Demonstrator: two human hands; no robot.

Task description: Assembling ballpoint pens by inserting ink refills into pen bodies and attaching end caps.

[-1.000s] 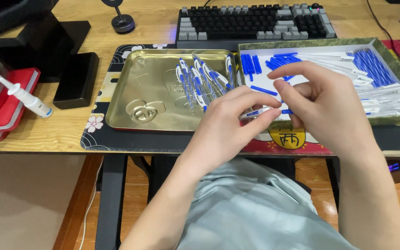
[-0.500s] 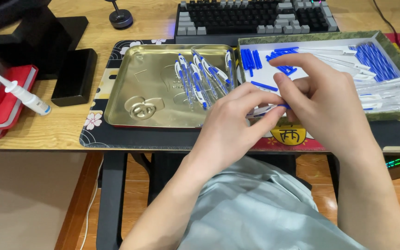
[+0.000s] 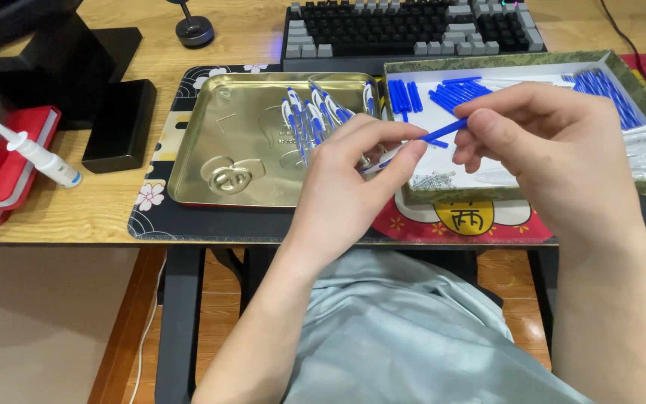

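Both hands meet above the box's near edge, left hand (image 3: 353, 187) pinching a clear pen barrel (image 3: 380, 159), right hand (image 3: 555, 150) pinching a blue cap (image 3: 443, 133); light, stiff, likely slippery plastic, best gripped mid-length.

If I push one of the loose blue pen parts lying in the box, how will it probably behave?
A blue pen part looks thin, round and plastic, so probably light and apt to roll. Its smooth surface may slip; the right hand pinches one at the tip.

A blue pen part (image 3: 443, 133), a gold tray (image 3: 241, 142), a black flower-patterned mat (image 3: 160, 196) and a red book (image 3: 10, 173).
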